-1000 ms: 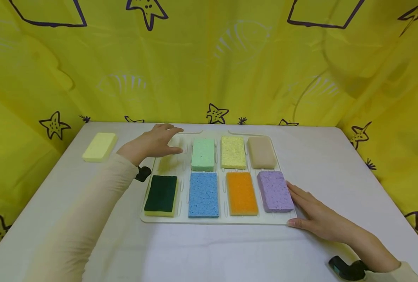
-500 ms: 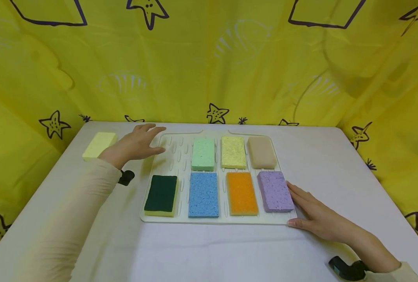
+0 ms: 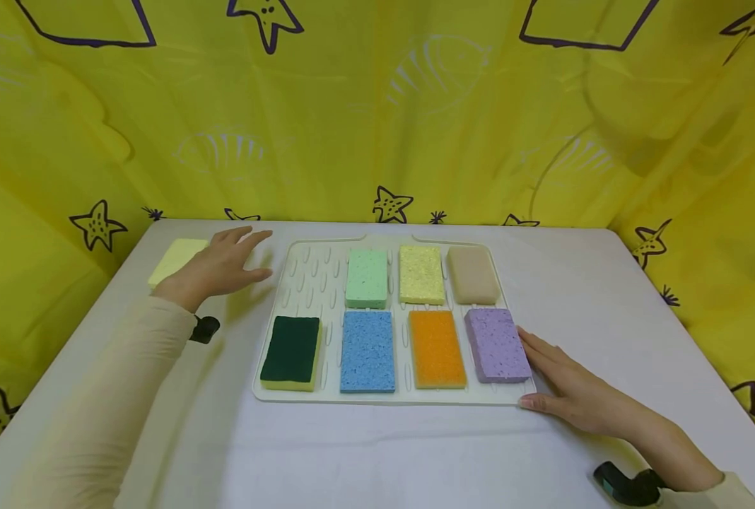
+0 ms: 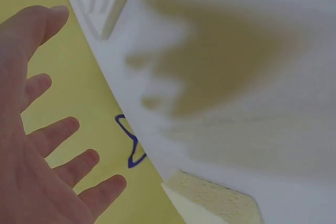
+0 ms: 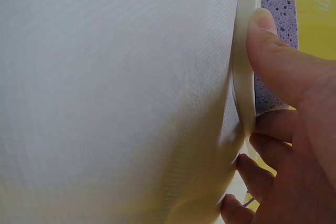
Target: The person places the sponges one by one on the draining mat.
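Shifted leftward since a second ago, off the bare far-left slot of the white ridged tray [image 3: 310,272] and out over the table [image 3: 377,452]: left hand [image 3: 215,267], fingers spread wide and straight, holding nothing, palm hovering by the near end of the pale yellow sponge [image 3: 170,258]. Lying flat on the tabletop well left of the tray, close to the far-left table edge, partly hidden by the hand in the head view; seen from the left wrist, only a corner of that sponge [image 4: 215,203] showing below the open left hand [image 4: 37,145], no contact yet. Judging from this, best to come down square over the long sides, thumb on one and fingers on the other, and pinch lightly, since soft foam probably squashes and twists under a hard grip; better lifted clear than dragged across the cloth. Meanwhile right hand [image 3: 575,392] flat at the tray's near-right corner, thumb pressed on the rim [image 5: 242,77] just beside the purple sponge [image 5: 278,19], fingers relaxed rather than curled around anything; worth keeping that steadying pressure. Filling the tray otherwise: dark green scouring sponge [image 3: 291,351], blue sponge [image 3: 367,351], orange sponge [image 3: 437,349] in the near row; mint sponge [image 3: 367,278], yellow sponge [image 3: 421,275], beige sponge [image 3: 473,275] in the far row. Nothing between hand and pale sponge; yellow star-printed curtain [image 3: 377,106] close behind, table edge near.
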`<state>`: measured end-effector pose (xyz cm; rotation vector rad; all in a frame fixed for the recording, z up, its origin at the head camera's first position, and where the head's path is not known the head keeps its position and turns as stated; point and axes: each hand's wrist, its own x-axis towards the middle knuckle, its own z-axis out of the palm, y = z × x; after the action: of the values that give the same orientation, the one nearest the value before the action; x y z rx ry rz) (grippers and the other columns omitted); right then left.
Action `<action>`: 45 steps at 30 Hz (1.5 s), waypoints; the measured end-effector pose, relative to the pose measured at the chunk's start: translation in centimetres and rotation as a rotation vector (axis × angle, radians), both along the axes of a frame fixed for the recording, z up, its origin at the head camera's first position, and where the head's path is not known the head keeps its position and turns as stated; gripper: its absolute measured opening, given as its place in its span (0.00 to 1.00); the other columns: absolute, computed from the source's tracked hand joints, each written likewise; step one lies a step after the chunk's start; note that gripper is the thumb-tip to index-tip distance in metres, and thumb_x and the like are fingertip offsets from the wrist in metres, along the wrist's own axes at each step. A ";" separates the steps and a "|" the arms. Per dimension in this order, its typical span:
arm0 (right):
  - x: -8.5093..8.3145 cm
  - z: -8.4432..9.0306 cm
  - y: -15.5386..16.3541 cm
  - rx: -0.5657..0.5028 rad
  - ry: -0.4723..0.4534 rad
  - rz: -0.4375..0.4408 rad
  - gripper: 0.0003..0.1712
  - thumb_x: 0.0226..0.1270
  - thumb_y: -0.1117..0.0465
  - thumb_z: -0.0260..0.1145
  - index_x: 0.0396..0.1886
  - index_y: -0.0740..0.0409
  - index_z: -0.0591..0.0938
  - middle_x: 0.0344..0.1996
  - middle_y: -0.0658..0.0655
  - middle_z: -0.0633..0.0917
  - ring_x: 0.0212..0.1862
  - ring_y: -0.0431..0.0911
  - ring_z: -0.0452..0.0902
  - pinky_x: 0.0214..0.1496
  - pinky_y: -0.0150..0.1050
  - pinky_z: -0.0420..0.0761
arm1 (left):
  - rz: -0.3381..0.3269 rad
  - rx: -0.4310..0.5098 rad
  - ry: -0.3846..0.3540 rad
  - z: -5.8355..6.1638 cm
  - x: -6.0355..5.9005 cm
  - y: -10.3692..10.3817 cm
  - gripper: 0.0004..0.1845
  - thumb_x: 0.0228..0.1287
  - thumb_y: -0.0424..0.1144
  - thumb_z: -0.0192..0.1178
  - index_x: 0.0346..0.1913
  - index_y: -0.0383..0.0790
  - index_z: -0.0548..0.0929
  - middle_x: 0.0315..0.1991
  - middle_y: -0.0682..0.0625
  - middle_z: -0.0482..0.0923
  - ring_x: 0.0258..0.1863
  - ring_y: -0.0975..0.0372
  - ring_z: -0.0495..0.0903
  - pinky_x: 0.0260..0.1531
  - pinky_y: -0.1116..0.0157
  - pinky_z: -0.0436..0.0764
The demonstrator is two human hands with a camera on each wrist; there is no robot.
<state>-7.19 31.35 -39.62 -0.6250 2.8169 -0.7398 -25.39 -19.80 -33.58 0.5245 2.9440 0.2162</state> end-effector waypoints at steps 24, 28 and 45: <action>0.1 0.0 0.1 0.002 -0.006 -0.009 0.49 0.55 0.45 0.63 0.70 0.56 0.50 0.70 0.58 0.49 0.70 0.58 0.45 0.61 0.13 0.30 | 0.100 -0.017 0.034 -2.0 -0.1 -4.4 0.37 0.61 0.49 0.53 0.69 0.45 0.50 0.67 0.30 0.43 0.62 0.31 0.43 0.58 0.36 0.46; 0.1 0.1 0.2 0.008 -0.007 -0.010 0.49 0.55 0.45 0.63 0.70 0.56 0.49 0.70 0.58 0.49 0.69 0.59 0.45 0.61 0.13 0.30 | 0.129 -0.023 0.025 -2.4 -0.1 -5.2 0.36 0.63 0.49 0.51 0.69 0.44 0.49 0.67 0.30 0.42 0.61 0.30 0.42 0.55 0.33 0.48; 0.0 0.0 0.1 0.003 0.011 0.004 0.49 0.55 0.46 0.63 0.70 0.56 0.50 0.70 0.58 0.49 0.69 0.60 0.46 0.61 0.13 0.30 | 0.208 0.030 -0.076 -3.1 0.2 -7.7 0.33 0.68 0.51 0.39 0.71 0.46 0.42 0.68 0.31 0.32 0.59 0.24 0.34 0.51 0.29 0.44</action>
<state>-7.20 31.44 -39.65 -0.6353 2.8251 -0.7340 -25.22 -27.55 -36.71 0.2075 2.9223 0.2972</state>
